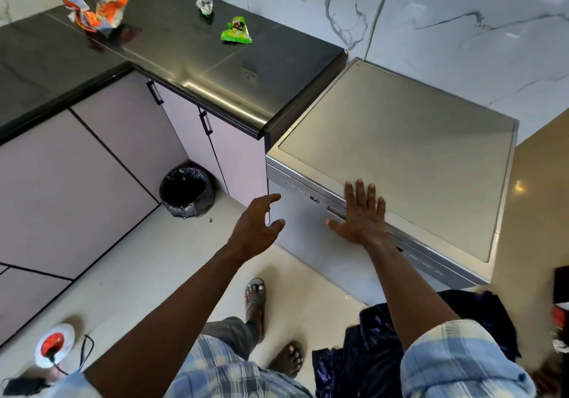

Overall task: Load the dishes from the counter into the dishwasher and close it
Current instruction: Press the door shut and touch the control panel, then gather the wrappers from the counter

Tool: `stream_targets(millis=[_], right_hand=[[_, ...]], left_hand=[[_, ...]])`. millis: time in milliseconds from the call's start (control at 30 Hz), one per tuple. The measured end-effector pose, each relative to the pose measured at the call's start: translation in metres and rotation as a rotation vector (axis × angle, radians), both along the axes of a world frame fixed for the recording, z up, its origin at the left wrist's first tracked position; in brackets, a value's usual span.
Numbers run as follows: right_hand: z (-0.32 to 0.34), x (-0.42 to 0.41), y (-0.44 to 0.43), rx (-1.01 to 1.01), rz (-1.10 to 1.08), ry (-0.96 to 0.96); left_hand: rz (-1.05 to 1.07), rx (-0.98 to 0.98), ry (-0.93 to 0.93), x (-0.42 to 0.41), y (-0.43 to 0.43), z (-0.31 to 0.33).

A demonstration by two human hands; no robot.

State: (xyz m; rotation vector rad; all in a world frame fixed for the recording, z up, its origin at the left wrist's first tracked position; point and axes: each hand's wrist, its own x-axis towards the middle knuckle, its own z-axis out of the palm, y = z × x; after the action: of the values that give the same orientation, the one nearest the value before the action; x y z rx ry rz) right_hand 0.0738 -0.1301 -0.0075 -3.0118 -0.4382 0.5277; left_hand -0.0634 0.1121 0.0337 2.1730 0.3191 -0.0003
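Observation:
A silver freestanding dishwasher [400,157] stands to the right of the black counter [191,58], and its door is closed. My right hand [361,212] lies flat with spread fingers against the top front edge, over the door handle. My left hand [258,228] hovers open in the air just left of the dishwasher's front corner, holding nothing. No dishes show on the counter; only crumpled wrappers lie there.
Orange wrappers [95,12], a clear wrapper [204,6] and a green wrapper [235,31] lie on the counter. A black-lined bin [186,191] sits in the floor corner. A power strip reel [54,345] is at bottom left, and dark blue cloth [369,351] lies by my feet.

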Motion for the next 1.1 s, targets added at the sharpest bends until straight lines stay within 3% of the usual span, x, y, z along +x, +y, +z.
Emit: stream_targets(millis=[167, 267, 600, 867, 1100], right_hand=[[0.011, -0.007, 0.018, 0.119, -0.118, 0.040], [0.019, -0.017, 0.044, 0.324, -0.169, -0.082], [0.032, -0.001, 0.203, 0.651, 0.009, -0.153], [0.050, 0.049, 0.359, 0.689, 0.045, -0.077], [0.058, 0.101, 0.481, 0.744, 0.150, -0.025]], left_hand=[[-0.037, 0.071, -0.061, -0.006, 0.018, 0.007], [-0.016, 0.128, -0.098, -0.004, 0.043, 0.010], [0.205, 0.011, -0.098, 0.001, 0.198, -0.003], [0.424, -0.173, -0.026, 0.021, 0.361, -0.012], [0.545, -0.114, -0.062, 0.069, 0.475, 0.004]])
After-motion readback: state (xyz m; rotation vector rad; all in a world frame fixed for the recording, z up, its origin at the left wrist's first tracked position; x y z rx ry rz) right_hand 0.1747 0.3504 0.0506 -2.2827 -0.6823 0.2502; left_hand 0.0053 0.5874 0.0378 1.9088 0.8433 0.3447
